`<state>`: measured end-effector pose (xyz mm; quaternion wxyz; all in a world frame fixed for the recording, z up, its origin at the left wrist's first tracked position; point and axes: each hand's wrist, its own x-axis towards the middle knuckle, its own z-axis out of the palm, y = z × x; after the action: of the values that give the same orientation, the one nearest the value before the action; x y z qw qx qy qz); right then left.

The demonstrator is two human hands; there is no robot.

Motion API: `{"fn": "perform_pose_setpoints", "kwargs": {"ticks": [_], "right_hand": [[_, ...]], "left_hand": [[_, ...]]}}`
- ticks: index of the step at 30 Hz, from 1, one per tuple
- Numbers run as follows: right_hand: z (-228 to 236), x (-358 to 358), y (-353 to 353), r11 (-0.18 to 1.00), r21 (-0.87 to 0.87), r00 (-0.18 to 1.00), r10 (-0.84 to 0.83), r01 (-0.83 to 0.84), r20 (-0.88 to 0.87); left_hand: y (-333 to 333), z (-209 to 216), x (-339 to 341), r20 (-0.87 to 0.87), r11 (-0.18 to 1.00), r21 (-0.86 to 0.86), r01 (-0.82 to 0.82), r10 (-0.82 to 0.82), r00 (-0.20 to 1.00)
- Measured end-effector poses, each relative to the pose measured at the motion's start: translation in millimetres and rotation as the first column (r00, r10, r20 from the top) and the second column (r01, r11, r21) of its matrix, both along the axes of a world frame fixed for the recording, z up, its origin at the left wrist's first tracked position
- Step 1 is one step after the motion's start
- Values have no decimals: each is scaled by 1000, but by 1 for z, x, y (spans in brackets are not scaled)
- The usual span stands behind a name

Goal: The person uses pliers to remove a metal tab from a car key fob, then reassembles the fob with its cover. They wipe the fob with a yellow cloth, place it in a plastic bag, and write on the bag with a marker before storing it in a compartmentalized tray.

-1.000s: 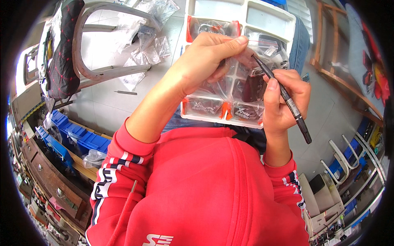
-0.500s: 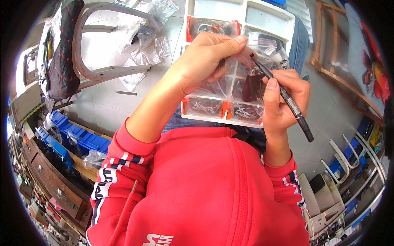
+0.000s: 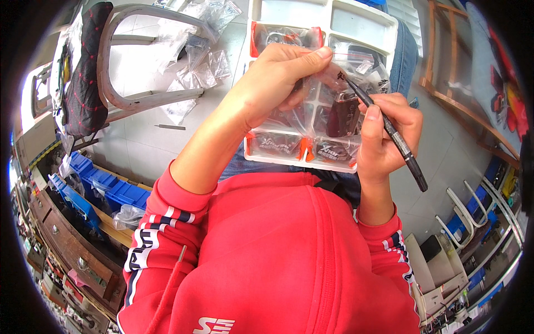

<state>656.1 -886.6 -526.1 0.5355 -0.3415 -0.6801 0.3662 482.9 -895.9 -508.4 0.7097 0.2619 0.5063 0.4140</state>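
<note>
— Left hand, what's it doing?

— I see it closed on a clear plastic bag, thumb pressed along the top edge, holding it just above the white compartment tray.

— And to its right?

— My right hand grips a black pen, whose tip touches the bag beside the left thumb.

— Under them?

— More small packets in the tray's near compartments.
</note>
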Motion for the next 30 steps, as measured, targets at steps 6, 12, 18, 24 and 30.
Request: {"fn": "perform_pose_setpoints", "kwargs": {"ticks": [6,12,18,24,30], "right_hand": [[-2,0,1,1000,10,1000,-3,3,-17],[0,0,0,1000,11,1000,23,-23,13],[1,0,-3,999,-31,1000,-9,10,12],[1,1,1,1000,17,1000,6,-6,1],[5,1,-4,997,-72,996,17,-11,91]], "left_hand": [[0,0,1,-14,1000,-4,-17,17,1000],[0,-1,-1,-16,1000,16,25,-24,1000],[0,-1,0,-5,1000,8,-2,2,1000],[0,0,1,-7,1000,-2,-27,27,1000],[0,1,1,-21,1000,-9,-18,18,1000]]}}
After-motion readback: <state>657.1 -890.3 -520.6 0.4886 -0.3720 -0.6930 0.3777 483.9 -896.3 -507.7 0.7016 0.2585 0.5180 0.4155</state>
